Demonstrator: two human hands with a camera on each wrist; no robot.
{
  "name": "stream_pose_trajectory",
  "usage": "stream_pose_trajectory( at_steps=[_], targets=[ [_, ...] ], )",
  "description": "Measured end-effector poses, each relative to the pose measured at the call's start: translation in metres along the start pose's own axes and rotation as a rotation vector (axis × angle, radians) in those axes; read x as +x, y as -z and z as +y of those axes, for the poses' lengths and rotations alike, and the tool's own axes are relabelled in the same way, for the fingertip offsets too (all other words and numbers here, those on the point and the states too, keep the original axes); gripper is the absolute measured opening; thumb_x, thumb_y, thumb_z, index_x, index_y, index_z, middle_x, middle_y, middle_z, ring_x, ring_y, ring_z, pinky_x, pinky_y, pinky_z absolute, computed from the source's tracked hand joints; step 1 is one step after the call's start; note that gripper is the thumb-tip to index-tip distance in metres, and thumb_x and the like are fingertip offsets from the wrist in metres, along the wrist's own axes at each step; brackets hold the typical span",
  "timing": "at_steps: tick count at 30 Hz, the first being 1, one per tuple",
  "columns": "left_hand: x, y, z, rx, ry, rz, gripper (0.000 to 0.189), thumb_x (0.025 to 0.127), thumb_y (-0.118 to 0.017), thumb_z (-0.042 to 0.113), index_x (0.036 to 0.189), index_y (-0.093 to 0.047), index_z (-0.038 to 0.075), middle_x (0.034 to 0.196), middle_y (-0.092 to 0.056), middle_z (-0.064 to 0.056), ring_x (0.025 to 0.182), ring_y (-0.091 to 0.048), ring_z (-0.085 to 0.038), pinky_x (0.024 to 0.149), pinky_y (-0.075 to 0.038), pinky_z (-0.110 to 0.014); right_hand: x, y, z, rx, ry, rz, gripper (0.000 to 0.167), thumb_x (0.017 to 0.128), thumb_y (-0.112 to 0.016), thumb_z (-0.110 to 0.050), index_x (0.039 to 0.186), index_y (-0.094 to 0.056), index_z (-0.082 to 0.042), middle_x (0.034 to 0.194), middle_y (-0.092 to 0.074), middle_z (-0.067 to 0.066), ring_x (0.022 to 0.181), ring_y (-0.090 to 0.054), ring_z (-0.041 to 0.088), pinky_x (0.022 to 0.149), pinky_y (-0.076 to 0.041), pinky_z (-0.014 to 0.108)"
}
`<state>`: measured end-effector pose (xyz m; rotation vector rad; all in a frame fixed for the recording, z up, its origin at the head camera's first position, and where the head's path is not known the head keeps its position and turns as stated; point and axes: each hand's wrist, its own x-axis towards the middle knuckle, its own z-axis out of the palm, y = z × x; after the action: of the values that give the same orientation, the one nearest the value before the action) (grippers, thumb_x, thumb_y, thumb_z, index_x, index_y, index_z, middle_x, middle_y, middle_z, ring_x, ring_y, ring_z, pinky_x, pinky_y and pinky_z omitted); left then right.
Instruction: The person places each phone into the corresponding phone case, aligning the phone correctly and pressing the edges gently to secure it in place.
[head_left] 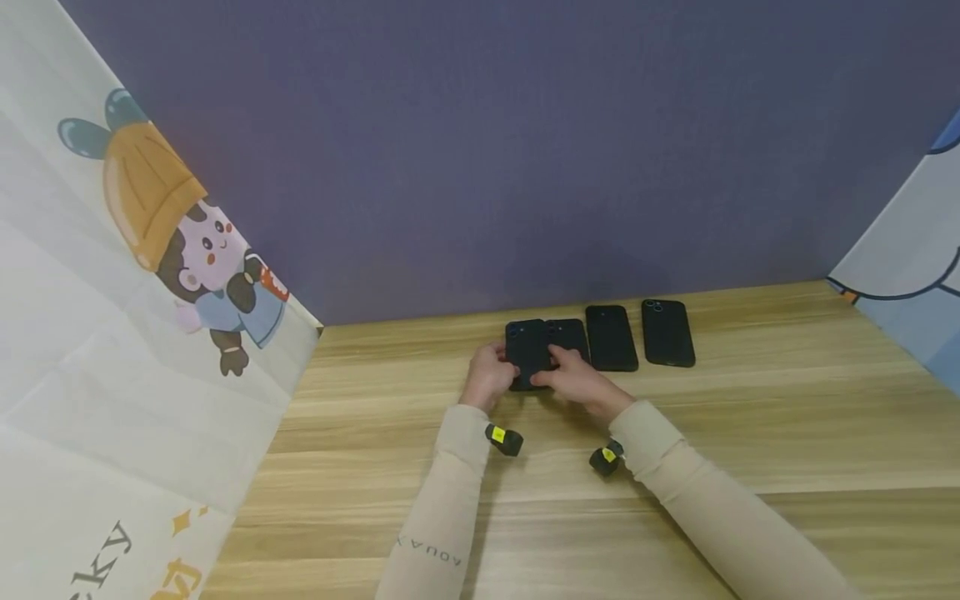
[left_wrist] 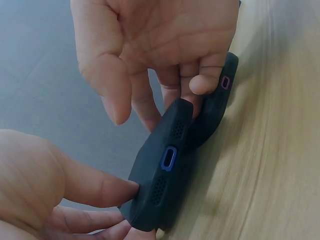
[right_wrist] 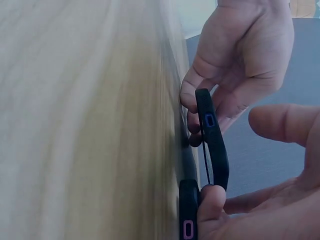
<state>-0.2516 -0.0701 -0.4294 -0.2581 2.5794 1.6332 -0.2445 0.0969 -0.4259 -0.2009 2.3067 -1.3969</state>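
My left hand [head_left: 489, 372] pinches the left edge of a phone in a black case [head_left: 528, 350], its thumb on the upper face and fingers beneath. In the right wrist view the phone [right_wrist: 216, 150] is tilted and raised off the table, its charging port rimmed in blue. Fingers of my right hand [head_left: 581, 379] touch that phone's right edge; its thumb [right_wrist: 282, 122] stands apart from the phone in the right wrist view. Just right lies a second black-cased phone [head_left: 573, 333], partly covered, with a pinkish port rim in the wrist views.
Two more black-cased phones lie further right, one beside the second phone [head_left: 611, 337] and one at the row's end [head_left: 669, 333]. Behind the wooden table [head_left: 360, 433] stands a dark blue-grey panel [head_left: 480, 158]. A white sheet with a cartoon figure [head_left: 210, 242] hangs on the left.
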Motion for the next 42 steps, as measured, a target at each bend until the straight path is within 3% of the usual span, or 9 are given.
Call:
stream_pose_trajectory(
  at_steps=[6,14,21,25,28,33,37,42],
  targets=[
    [0.000,0.002,0.000,0.009,-0.010,0.023,0.059,0.083,-0.064,-0.011,0.141,-0.057,-0.002,0.131,-0.064,-0.021,0.122,-0.061,-0.033,0.102,-0.054,-0.039,0.001,-0.001,0.000,0.015,0.009,-0.013,0.084,0.100,-0.060,-0.027,0.163,-0.010,-0.001,0.163,-0.015,0.027,0.151,-0.022,0.044,0.123,-0.026,0.059],
    [0.000,0.002,0.000,0.050,-0.025,0.010,0.056,0.086,-0.066,-0.007,0.141,-0.056,-0.003,0.130,-0.066,-0.022,0.119,-0.064,-0.032,0.101,-0.055,-0.041,0.002,-0.005,0.000,-0.046,0.039,0.006,0.083,0.098,-0.061,-0.026,0.162,-0.015,0.001,0.159,-0.025,0.025,0.145,-0.034,0.041,0.119,-0.033,0.054],
    [-0.002,0.000,0.001,0.158,-0.062,0.035,0.057,0.086,-0.074,0.005,0.140,-0.056,-0.005,0.131,-0.067,-0.022,0.119,-0.065,-0.033,0.104,-0.053,-0.043,0.003,-0.004,0.002,-0.072,0.041,0.001,0.079,0.100,-0.060,-0.027,0.162,-0.018,-0.001,0.157,-0.026,0.024,0.125,-0.047,0.035,0.101,-0.045,0.047],
    [-0.001,0.001,0.003,0.208,-0.091,0.047,0.065,0.084,-0.080,0.009,0.142,-0.055,-0.002,0.133,-0.066,-0.022,0.124,-0.063,-0.034,0.108,-0.050,-0.045,0.004,0.001,0.004,-0.039,0.030,-0.024,0.074,0.101,-0.057,-0.027,0.161,-0.022,-0.003,0.160,-0.025,0.024,0.141,-0.038,0.041,0.111,-0.042,0.053],
    [-0.001,0.001,0.004,0.279,-0.116,0.021,0.074,0.082,-0.084,0.014,0.147,-0.051,0.003,0.141,-0.060,-0.022,0.132,-0.056,-0.037,0.112,-0.046,-0.047,0.005,0.005,0.006,-0.022,0.037,-0.043,0.068,0.103,-0.055,-0.026,0.160,-0.026,-0.003,0.161,-0.027,0.025,0.147,-0.032,0.043,0.115,-0.039,0.056],
    [-0.003,0.001,0.001,0.441,-0.160,-0.083,0.086,0.078,-0.090,0.027,0.152,-0.048,0.011,0.151,-0.046,-0.023,0.139,-0.041,-0.041,0.113,-0.042,-0.053,0.006,0.012,0.006,-0.016,0.059,-0.058,0.056,0.105,-0.053,-0.023,0.153,-0.036,-0.001,0.157,-0.036,0.025,0.141,-0.043,0.041,0.107,-0.046,0.053],
    [-0.006,0.001,0.000,0.487,-0.193,-0.133,0.089,0.073,-0.093,0.026,0.150,-0.050,0.013,0.153,-0.041,-0.023,0.135,-0.036,-0.040,0.111,-0.043,-0.052,0.006,0.014,0.007,-0.006,0.057,-0.056,0.050,0.106,-0.054,-0.023,0.149,-0.042,-0.001,0.151,-0.042,0.024,0.130,-0.052,0.038,0.098,-0.050,0.047],
    [-0.006,0.001,-0.002,0.522,-0.222,-0.136,0.084,0.072,-0.092,0.021,0.146,-0.054,0.011,0.150,-0.042,-0.024,0.132,-0.036,-0.041,0.110,-0.043,-0.050,0.005,0.014,0.008,0.001,0.069,-0.054,0.046,0.105,-0.055,-0.023,0.144,-0.046,0.000,0.146,-0.046,0.024,0.123,-0.056,0.035,0.093,-0.051,0.042]
  ],
)
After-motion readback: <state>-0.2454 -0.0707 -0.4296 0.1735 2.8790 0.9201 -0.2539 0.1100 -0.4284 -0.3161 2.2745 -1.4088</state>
